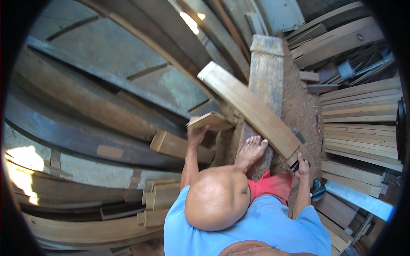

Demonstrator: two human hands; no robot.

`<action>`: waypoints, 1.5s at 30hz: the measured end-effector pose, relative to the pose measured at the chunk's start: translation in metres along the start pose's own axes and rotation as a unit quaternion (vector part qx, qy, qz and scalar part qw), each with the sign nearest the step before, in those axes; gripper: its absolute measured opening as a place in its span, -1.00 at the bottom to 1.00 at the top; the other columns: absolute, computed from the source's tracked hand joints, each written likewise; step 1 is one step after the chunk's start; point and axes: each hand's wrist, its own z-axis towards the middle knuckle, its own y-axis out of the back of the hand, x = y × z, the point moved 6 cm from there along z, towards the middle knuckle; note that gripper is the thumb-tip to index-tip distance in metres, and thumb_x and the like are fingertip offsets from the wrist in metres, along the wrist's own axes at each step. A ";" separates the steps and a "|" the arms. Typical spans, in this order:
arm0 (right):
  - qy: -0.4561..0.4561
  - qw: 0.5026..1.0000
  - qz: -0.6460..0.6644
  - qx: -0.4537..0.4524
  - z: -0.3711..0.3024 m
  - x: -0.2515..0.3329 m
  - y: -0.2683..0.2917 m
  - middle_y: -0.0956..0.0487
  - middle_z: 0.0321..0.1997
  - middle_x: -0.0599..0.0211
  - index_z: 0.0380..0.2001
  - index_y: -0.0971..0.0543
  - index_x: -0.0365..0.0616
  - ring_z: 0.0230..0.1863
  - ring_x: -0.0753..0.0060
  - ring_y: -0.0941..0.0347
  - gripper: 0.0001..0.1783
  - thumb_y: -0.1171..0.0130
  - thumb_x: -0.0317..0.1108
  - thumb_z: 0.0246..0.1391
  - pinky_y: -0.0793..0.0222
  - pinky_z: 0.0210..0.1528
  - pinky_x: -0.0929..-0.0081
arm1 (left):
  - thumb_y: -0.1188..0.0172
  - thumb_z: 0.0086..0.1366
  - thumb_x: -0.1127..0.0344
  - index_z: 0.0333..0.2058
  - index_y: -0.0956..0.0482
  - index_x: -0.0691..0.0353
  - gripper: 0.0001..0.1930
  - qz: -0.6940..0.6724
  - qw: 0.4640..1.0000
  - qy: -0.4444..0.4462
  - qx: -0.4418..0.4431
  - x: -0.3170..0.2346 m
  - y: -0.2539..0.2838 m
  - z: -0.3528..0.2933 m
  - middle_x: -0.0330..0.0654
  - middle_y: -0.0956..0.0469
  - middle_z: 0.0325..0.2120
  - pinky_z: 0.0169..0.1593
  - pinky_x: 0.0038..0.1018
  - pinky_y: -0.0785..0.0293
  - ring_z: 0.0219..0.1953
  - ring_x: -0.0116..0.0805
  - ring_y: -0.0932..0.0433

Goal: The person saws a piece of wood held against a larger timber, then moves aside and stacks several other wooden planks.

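My left hand (197,134) is closed around the edge of a short wooden board (215,121), which it holds up on the left. A long pale wooden plank (252,102) lies slantwise in front of me, its lower right end showing a step cut across it. At that end my right hand (303,167) is closed on a small dark object (294,165), too small to name. Under the pale plank runs a worn, stained board (267,74), and my bare foot (253,150) rests on it, next to the plank's edge.
Stacked planks (358,102) line the right side. A green and black power tool (317,190) sits by my right forearm. Large boards (106,102) lean along the left, with a short wooden piece (171,144) near my left arm. The dirt floor (301,109) bears scattered debris.
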 end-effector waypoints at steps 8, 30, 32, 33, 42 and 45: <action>0.003 1.000 0.013 0.016 -0.001 0.001 0.013 -0.67 0.06 0.14 0.18 -0.50 -0.28 -0.01 0.14 -0.67 -0.36 -0.39 -0.06 0.21 -0.62 0.06 0.18 | -0.34 0.30 0.27 0.08 -0.51 0.37 -0.55 0.072 0.934 0.213 -0.277 0.013 0.096 0.014 0.00 -0.56 0.01 0.08 -0.27 -0.54 0.02 -0.15 -0.57; 0.062 0.997 0.000 -0.036 -0.007 -0.002 0.011 -0.71 -0.08 0.19 0.09 -0.57 -0.31 -0.18 0.28 -0.70 -0.36 -0.38 0.04 0.20 -0.65 -0.12 0.31 | -0.20 0.40 0.00 0.19 -0.46 0.13 -0.50 0.552 0.771 -0.064 -0.310 -0.085 -0.027 0.020 0.21 -0.45 0.15 0.34 0.09 -0.26 0.22 0.12 -0.47; 0.061 0.998 -0.005 -0.023 -0.005 -0.001 0.007 -0.71 -0.08 0.18 0.10 -0.57 -0.32 -0.18 0.28 -0.70 -0.35 -0.38 0.04 0.20 -0.65 -0.12 0.31 | -0.30 0.27 0.13 0.11 -0.58 0.19 -0.53 0.527 0.814 -0.121 -0.213 -0.114 -0.062 0.030 0.23 -0.49 0.13 0.38 0.09 -0.17 0.20 0.13 -0.47; 0.062 0.998 -0.006 -0.011 -0.001 -0.001 -0.001 -0.71 -0.08 0.18 0.10 -0.57 -0.33 -0.18 0.28 -0.70 -0.34 -0.38 0.05 0.20 -0.65 -0.12 0.31 | -0.36 0.15 0.12 0.16 -0.53 0.22 -0.39 0.460 0.870 -0.124 -0.129 -0.108 -0.072 0.040 0.36 -0.31 0.25 0.40 0.21 -0.05 0.27 0.27 -0.33; 0.083 0.996 0.040 -0.018 0.004 -0.011 -0.004 -0.68 -0.01 0.20 0.14 -0.54 -0.28 -0.13 0.29 -0.68 -0.40 -0.36 -0.04 0.24 -0.64 -0.09 0.29 | -0.18 0.34 -0.06 0.38 -0.32 0.10 -0.29 0.417 0.817 -0.132 0.376 -0.096 -0.236 0.019 0.19 -0.13 0.45 0.49 0.14 0.08 0.50 0.24 -0.03; 0.148 0.986 0.028 -0.068 0.023 -0.010 -0.019 -0.66 0.01 0.23 0.16 -0.52 -0.27 -0.08 0.31 -0.65 -0.50 -0.30 -0.18 0.29 -0.63 -0.03 0.27 | -0.14 0.35 -0.09 0.42 -0.27 0.03 -0.28 0.476 0.779 -0.144 0.382 -0.102 -0.225 0.024 0.18 -0.12 0.46 0.50 0.15 0.09 0.51 0.24 -0.02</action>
